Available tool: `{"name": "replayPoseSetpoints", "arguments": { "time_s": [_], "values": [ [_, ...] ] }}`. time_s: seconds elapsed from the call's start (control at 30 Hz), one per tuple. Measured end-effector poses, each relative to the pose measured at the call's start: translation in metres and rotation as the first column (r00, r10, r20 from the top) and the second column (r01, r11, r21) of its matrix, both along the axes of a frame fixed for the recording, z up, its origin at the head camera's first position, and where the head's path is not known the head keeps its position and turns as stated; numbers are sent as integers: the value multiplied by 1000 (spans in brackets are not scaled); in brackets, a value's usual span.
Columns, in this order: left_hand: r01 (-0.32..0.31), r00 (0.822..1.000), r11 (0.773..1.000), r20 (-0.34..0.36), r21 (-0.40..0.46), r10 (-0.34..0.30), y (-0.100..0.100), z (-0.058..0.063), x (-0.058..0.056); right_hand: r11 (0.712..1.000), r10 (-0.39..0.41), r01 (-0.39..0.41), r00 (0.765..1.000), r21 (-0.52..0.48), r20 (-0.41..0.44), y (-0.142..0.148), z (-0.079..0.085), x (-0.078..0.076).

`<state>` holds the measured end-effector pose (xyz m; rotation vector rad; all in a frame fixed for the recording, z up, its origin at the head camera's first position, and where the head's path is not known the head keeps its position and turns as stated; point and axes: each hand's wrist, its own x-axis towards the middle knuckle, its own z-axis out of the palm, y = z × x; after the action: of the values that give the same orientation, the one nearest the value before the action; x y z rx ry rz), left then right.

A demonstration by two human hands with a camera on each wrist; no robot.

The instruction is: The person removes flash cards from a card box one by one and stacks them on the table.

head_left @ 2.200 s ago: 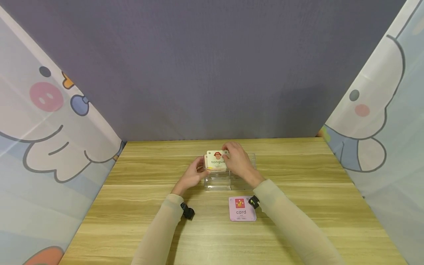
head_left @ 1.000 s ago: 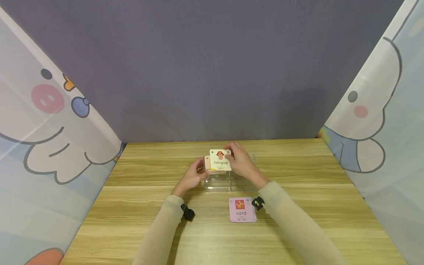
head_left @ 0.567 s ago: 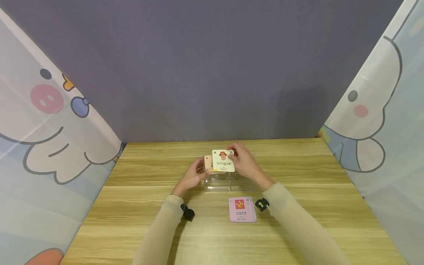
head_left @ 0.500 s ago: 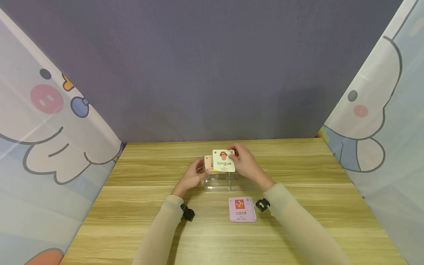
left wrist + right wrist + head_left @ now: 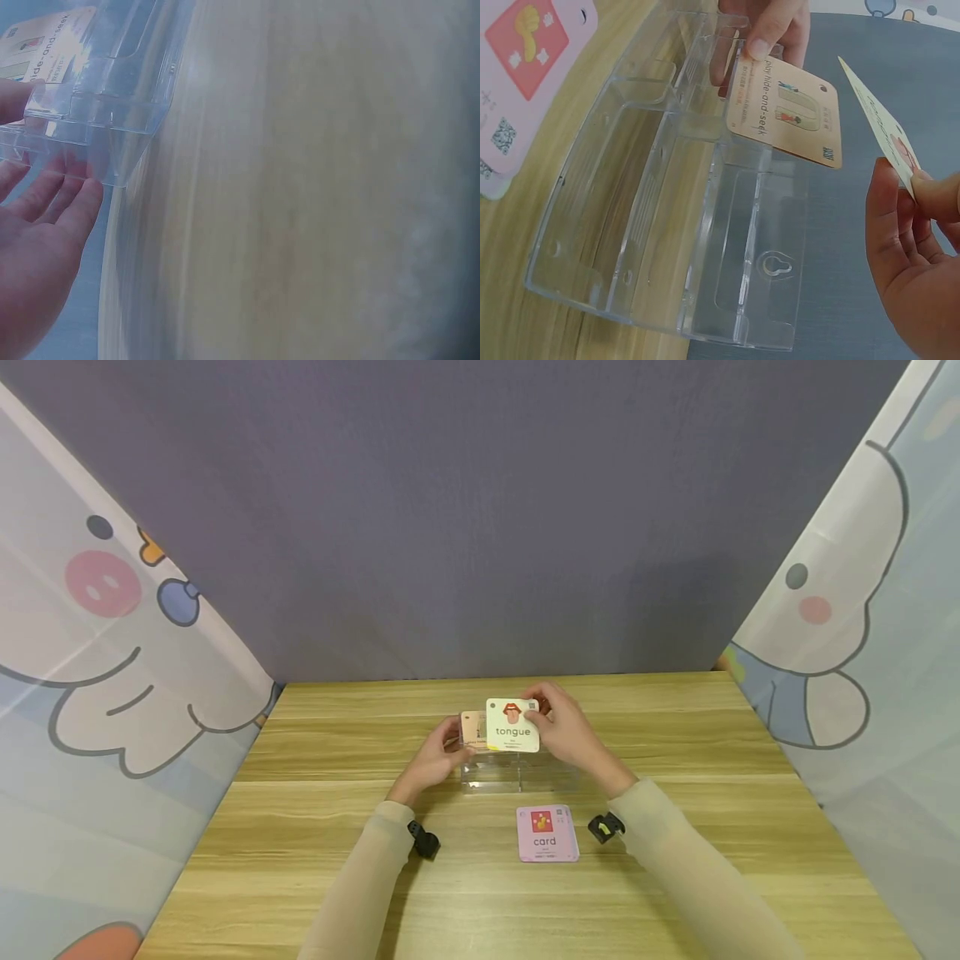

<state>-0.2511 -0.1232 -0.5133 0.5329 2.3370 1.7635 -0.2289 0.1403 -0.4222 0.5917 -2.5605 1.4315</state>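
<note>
A clear plastic card rack (image 5: 776, 300) with stepped compartments stands on the table in the head view. My left hand (image 5: 433, 758) grips its left end, thumb in front and fingers behind. In the upper left compartment sits a peach "play hide-and-seek" card (image 5: 791, 112), my left thumb at its lower edge. Between thumb and fingers, my right hand (image 5: 570, 735) pinches a pale yellow "tongue" card (image 5: 508, 732). In the right wrist view this card is apart from the peach one; from the head it overlaps the peach card's right part.
A pink "card" flash card (image 5: 547, 847) lies on the wooden table (image 5: 480, 902) in front of the rack, over at least one more card in the right wrist view. Behind the table rises a grey partition (image 5: 480, 527), with cartoon-printed sheets on both sides.
My right hand has drawn the tongue card off the peach card and to the right, uncovering more of the peach one. My left hand stays at the rack's left end.
</note>
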Motion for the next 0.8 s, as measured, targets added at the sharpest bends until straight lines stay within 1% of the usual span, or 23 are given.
{"name": "replayPoseSetpoints", "arguments": {
  "time_s": [0.2, 0.43, 0.6, 0.67, 0.8],
  "values": [
    [-9, 1000, 1000, -11, -7, 9, 0, -1, 0, 1000, -2, 2, 1000, -17, -8, 4, 3, 4],
    [-21, 999, 1000, -29, 7, 21, 0, -3, -1, 999, 2, -3, 999, -35, -47, 7, 7, 10],
    [-28, 999, 1000, -25, -8, 28, 0, -2, 0, 998, 3, -7, 998, -64, -62, 9, 8, 14],
    [-32, 999, 999, -19, -16, 32, 0, -2, 0, 996, 7, -12, 998, -86, -56, 10, 9, 16],
    [-31, 999, 999, -15, -23, 31, -1, -1, 0, 993, 9, -11, 1000, -120, -19, 12, 13, 21]
  ]
}}
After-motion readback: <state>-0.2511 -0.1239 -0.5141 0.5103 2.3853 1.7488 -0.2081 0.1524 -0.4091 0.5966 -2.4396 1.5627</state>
